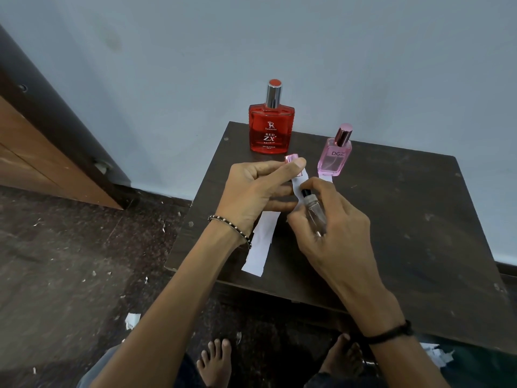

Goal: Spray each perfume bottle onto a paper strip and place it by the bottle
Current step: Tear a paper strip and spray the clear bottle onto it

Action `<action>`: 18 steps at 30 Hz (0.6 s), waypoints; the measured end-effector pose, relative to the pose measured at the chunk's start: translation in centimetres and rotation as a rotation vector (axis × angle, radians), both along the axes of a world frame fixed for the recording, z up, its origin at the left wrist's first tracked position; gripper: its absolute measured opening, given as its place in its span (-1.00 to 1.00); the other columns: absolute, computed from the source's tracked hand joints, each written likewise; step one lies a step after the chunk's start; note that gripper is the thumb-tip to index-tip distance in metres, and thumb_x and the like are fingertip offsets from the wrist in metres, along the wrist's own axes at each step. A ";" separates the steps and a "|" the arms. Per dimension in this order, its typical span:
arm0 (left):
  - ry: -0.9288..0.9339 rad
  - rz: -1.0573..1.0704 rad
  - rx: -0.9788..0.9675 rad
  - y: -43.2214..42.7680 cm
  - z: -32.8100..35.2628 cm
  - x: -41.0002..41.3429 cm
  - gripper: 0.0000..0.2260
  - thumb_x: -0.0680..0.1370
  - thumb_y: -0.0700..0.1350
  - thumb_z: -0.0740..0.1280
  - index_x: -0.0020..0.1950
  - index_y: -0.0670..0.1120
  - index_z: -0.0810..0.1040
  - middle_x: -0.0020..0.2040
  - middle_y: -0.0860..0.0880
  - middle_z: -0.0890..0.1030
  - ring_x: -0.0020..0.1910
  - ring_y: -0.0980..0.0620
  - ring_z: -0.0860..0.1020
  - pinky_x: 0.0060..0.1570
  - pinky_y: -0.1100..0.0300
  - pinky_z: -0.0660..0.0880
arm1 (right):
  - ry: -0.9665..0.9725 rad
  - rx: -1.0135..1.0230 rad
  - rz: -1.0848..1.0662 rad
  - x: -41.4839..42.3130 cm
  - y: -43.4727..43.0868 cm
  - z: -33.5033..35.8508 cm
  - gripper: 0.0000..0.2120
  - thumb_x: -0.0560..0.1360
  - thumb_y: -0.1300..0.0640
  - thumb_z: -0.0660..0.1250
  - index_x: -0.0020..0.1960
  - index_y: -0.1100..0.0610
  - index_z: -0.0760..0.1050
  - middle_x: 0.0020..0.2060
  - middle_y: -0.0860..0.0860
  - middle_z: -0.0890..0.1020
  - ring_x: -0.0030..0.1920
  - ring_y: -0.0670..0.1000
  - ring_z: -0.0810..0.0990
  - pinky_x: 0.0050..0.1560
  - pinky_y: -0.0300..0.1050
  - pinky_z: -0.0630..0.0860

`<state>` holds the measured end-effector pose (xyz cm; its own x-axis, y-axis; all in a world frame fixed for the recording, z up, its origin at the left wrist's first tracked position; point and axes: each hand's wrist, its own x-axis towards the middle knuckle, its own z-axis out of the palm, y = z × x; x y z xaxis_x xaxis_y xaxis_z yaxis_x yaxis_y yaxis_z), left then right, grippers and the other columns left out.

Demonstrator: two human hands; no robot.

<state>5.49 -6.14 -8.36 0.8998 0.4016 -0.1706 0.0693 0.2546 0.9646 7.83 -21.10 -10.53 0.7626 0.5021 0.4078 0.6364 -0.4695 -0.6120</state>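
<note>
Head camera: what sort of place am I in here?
Probably a room in a home: a small dark wooden table against a plain painted wall, and bare feet on a speckled floor.

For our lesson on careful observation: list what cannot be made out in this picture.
Head view, small clear glass spray bottle: partly covered by grip of right hand.
Head view, white paper strip by pink glass bottle: mostly behind right hand.
Head view, red glass bottle: lowest label lines too small.
</note>
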 end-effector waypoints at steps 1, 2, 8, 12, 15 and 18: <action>0.000 -0.004 -0.006 0.0 0.0 0.0 -0.89 0.51 -0.07 0.51 -0.08 -0.10 0.76 -0.16 -0.08 0.78 -0.21 -0.07 0.77 -0.34 0.16 0.66 | 0.002 0.002 -0.001 0.0 0.0 -0.1 -0.64 0.52 0.11 0.40 0.27 0.23 0.52 -0.03 0.11 0.67 -0.21 -0.10 0.51 -0.16 -0.58 0.35; 0.000 -0.006 -0.012 0.0 0.1 0.0 -0.89 0.51 -0.07 0.51 -0.08 -0.10 0.76 -0.16 -0.08 0.78 -0.21 -0.07 0.77 -0.34 0.16 0.66 | 0.006 0.005 -0.004 0.0 0.1 -0.1 -0.65 0.52 0.13 0.42 0.27 0.22 0.53 -0.05 0.11 0.67 -0.21 -0.10 0.52 -0.15 -0.56 0.36; -0.014 0.016 -0.017 0.1 0.1 0.0 -0.86 0.52 -0.09 0.50 -0.02 -0.14 0.76 -0.14 -0.09 0.78 -0.17 -0.07 0.77 -0.31 0.13 0.67 | 0.029 0.118 -0.059 -0.1 -0.1 0.5 -0.66 0.52 -0.01 0.27 0.21 0.14 0.54 -0.15 -0.10 0.57 -0.24 -0.30 0.50 -0.13 -0.59 0.38; -0.015 0.032 -0.011 0.2 0.1 0.0 -0.95 0.52 -0.08 0.50 -0.09 -0.03 0.76 -0.16 -0.01 0.79 -0.17 0.00 0.77 -0.33 0.19 0.66 | 0.040 0.178 -0.104 0.4 -1.1 0.8 -0.67 0.52 0.06 0.31 0.27 0.09 0.52 -0.07 -0.09 0.60 -0.14 -0.32 0.55 -0.10 -0.55 0.44; -0.022 0.026 -0.010 0.2 0.1 0.1 -0.94 0.52 -0.08 0.49 -0.14 0.01 0.75 -0.19 0.03 0.78 -0.18 0.03 0.77 -0.34 0.22 0.65 | 0.058 0.202 -0.097 0.8 -1.4 1.0 -0.63 0.54 0.04 0.30 0.31 0.11 0.52 0.03 -0.01 0.66 -0.06 -0.16 0.62 -0.03 -0.48 0.51; -0.026 0.018 0.007 0.0 0.1 0.1 -0.93 0.53 -0.08 0.49 -0.14 0.02 0.75 -0.21 0.04 0.78 -0.21 0.03 0.77 -0.35 0.23 0.64 | 0.034 0.185 -0.056 0.6 -1.4 1.1 -0.58 0.52 -0.02 0.26 0.31 0.13 0.52 0.02 -0.06 0.62 -0.09 -0.22 0.58 -0.03 -0.51 0.50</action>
<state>5.63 -6.13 -8.27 0.8962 0.4192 -0.1450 0.0399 0.2493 0.9676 8.48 -22.52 -9.43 0.8025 0.3771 0.4624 0.5896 -0.3816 -0.7119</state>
